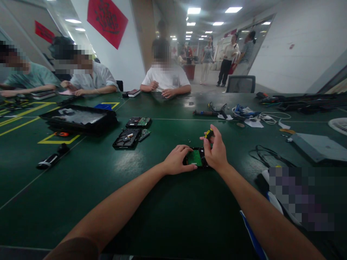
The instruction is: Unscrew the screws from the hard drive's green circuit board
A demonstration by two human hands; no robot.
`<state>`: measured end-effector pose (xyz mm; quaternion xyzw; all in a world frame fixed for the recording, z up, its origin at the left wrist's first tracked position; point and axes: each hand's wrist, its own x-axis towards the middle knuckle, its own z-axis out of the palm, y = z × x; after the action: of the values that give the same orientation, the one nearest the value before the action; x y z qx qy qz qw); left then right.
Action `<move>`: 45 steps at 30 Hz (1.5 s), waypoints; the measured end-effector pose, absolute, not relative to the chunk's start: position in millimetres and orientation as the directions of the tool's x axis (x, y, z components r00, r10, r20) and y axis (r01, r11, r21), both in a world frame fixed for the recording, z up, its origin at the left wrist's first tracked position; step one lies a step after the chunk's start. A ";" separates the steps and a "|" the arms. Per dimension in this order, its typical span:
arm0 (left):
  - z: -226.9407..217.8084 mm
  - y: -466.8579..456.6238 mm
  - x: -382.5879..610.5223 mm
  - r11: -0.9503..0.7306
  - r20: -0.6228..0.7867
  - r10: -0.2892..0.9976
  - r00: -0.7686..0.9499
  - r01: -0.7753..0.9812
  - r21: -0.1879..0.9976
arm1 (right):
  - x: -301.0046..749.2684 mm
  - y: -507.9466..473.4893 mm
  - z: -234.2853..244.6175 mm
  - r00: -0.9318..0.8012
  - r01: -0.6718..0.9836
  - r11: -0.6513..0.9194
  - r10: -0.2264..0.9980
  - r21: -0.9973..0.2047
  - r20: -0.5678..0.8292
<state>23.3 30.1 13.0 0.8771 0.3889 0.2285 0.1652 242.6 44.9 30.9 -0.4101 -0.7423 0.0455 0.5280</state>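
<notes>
A hard drive (195, 157) lies on the green table in front of me, its green circuit board facing up. My left hand (179, 160) grips its left side, thumb along the near edge and fingers over the far edge. In my right hand (217, 150) is a screwdriver (209, 134) with a yellow and black handle, held upright above the drive's right end. My hand hides the screwdriver's tip, so I cannot tell whether it touches a screw. A few tiny parts (189, 141) lie just beyond the drive.
To the left are an opened hard drive (126, 138), another drive (138, 122), a loose circuit board (144, 134) and a black tray (81, 117). Cables (245, 111) and a grey metal box (320, 147) lie on the right. A person (166, 77) sits across the table (151, 195).
</notes>
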 end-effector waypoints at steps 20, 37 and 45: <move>8.6 29.2 24.7 -0.654 0.294 0.751 0.591 0.606 0.453 | 242.6 36.7 36.2 -0.112 0.701 0.630 0.561 -0.335 0.820; 11.6 27.9 24.8 -0.643 0.275 0.759 0.590 0.613 0.459 | 247.8 35.2 34.2 -0.109 0.724 0.621 0.533 -0.301 0.839; 14.1 27.0 24.6 -0.638 0.269 0.762 0.589 0.613 0.466 | 246.7 37.1 33.5 -0.175 0.660 0.672 0.572 -0.336 0.801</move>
<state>24.6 27.0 14.1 0.8762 0.3924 0.2268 0.1641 246.7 37.1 33.5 -0.4026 -0.7652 -0.0437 0.5005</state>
